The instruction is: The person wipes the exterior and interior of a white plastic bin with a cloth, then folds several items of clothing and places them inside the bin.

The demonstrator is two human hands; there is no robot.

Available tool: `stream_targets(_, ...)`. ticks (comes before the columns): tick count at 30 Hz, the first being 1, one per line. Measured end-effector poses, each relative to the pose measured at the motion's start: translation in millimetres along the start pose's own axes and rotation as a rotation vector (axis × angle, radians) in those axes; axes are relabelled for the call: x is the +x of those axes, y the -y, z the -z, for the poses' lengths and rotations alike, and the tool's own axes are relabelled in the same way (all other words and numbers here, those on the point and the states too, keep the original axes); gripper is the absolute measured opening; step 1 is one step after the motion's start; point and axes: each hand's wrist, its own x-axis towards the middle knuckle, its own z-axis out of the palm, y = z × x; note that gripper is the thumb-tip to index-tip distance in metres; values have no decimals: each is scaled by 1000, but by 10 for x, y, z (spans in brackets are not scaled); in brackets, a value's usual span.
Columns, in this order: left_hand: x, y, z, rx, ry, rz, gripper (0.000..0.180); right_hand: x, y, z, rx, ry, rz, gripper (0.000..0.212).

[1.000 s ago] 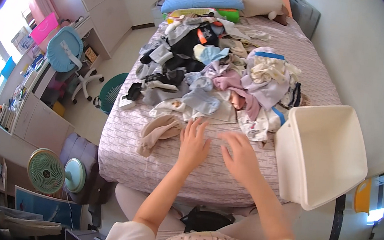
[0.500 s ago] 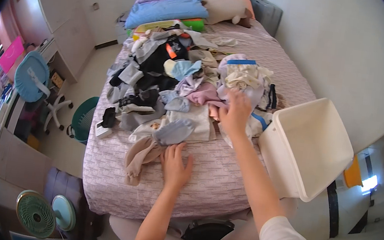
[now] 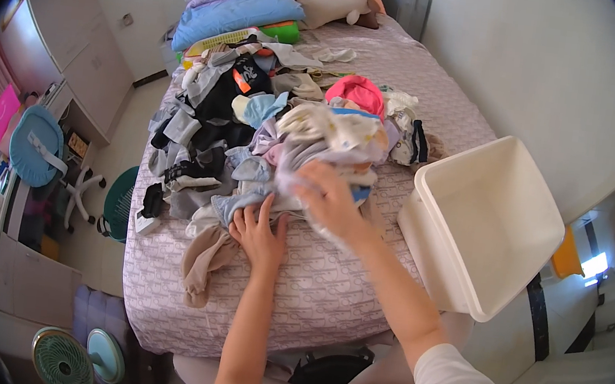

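The left hand's [image 3: 259, 238] grip is spread, fingers fanned over a blue-grey sock [image 3: 233, 204] at the near edge of the heap, pressing down rather than pinching. Across to the right hand [image 3: 333, 201], and that grip is a blur, fingers curled and closed on lilac cloth [image 3: 288, 180] amid a loose bundle above the near side of the heap.

Now the sweep from far left: a blue chair [image 3: 37, 145] on white legs, then a green fan [image 3: 62, 360] low in the corner, then a green basket [image 3: 119, 203] on the floor beside the bed [image 3: 301, 310]. Just onto the sheet sits a small white box [image 3: 145, 223]. Next, a beige sock [image 3: 204, 264] trails toward us, just left of the left hand. Behind it, dark and grey clothes [image 3: 215, 134] tumble across the bed, with a blue pillow [image 3: 240, 19] beyond them. On we go: patterned white cloth [image 3: 331, 127] in the bundle, bright pink cloth [image 3: 358, 93] right behind, and finally, far right, a cream bin [image 3: 431, 246], mouth open, near the bed's corner.
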Motion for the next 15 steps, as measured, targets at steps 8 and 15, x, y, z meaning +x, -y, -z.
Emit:
stream_targets(8,-202,376,-348,-739,-182,305,36,-467,183,-40,50,231,-345,15)
stream_targets(15,401,600,622,-1006,-471,633,39,-85,-14,642,724,-833,-356,40)
